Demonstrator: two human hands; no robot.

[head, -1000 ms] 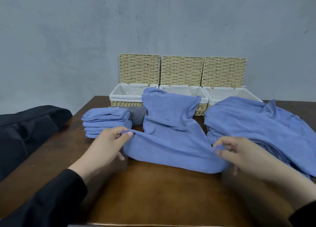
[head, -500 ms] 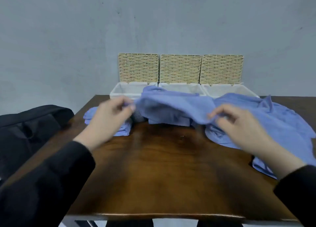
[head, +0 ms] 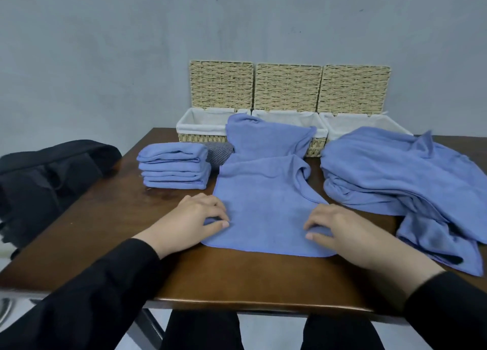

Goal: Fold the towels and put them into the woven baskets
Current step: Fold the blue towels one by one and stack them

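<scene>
A: Towel (head: 263,207), blue, lies on the worktop (head: 237,278) at centre. Near edge flat; far end climbs over the front rim of the middle woven basket (head: 315,145). Right side of the cloth is rumpled into a fold.

B: Hands?

A: Left hand (head: 193,221) at the towel's near left corner, fingers (head: 220,224) curled, thumb and fingertips pinching the cloth edge. Right hand (head: 340,228) at the near right corner, fingers bent down onto the cloth; whether it pinches or only presses, I cannot tell. Both sleeves black.

B: Other towels?

A: Folded stack (head: 174,169) of blue towels, left of the spread one, near the left basket (head: 200,128). Loose heap of blue towels (head: 400,175) at right, in front of the right basket (head: 369,128), one end trailing toward the near edge.

B: Baskets?

A: Three in a row at the far edge, white liners, woven lids upright against the wall. A grey striped cloth (head: 218,150) sits between stack and left basket. Black bag (head: 52,170) at far left, off the worktop.
</scene>
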